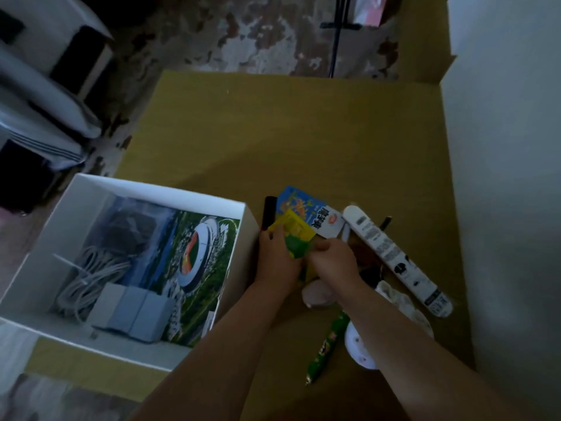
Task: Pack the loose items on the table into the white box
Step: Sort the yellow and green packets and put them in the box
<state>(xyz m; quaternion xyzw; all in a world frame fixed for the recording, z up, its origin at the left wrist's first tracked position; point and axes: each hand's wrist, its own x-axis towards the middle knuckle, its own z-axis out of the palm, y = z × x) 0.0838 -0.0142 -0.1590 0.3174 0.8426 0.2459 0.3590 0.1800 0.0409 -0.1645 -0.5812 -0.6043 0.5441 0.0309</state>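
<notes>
Both your hands meet on a yellow-and-green packet (296,235), just right of the white box (182,194) and near its right wall. Whether the packet rests on the counter (273,132) or is lifted clear cannot be told.

Your left hand (277,256) grips the packet's left edge, its fingers (267,235) curled round it. Your right hand (334,256) pinches the lower right side, clamped on the wrapper.

Behind the packet lies a blue and white snack packet (306,208). To the right lies a long white power strip (391,256), and nearer you a thin green stick packet (326,347). Inside the box are a coiled white cable (91,278) and a stadium picture (194,253).

The packet looks light, thin and floppy, probably slick foil, so it should bend rather than break. Holding opposite edges suits it, and a firm pinch on a sealed rim is likely safest for carrying it over the box wall.
</notes>
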